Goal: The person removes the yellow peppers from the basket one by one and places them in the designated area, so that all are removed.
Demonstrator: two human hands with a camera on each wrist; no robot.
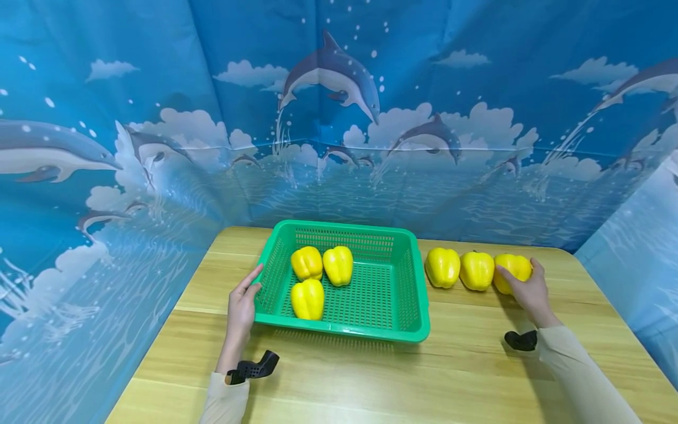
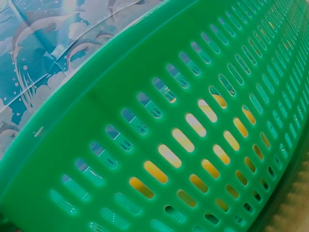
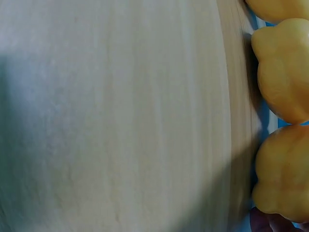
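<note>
On the left I see the left hand (image 1: 242,309), fingers extended, touching the left rim of the green basket (image 1: 339,328). Three yellow peppers (image 1: 307,299) lie inside, toward its left. Right of it, far on the table (image 1: 455,377), I have two more peppers (image 1: 442,268), then the rightmost pepper (image 1: 512,267), gripped by the right hand (image 1: 532,294).

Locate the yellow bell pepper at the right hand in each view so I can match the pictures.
Head: yellow bell pepper at the right end of the row, gripped by the right hand.
Left wrist: cannot be made out.
Right wrist: lower right edge, fingers just below it.
Shared landmark: wooden tabletop, only a lower-right corner in left wrist.
</note>
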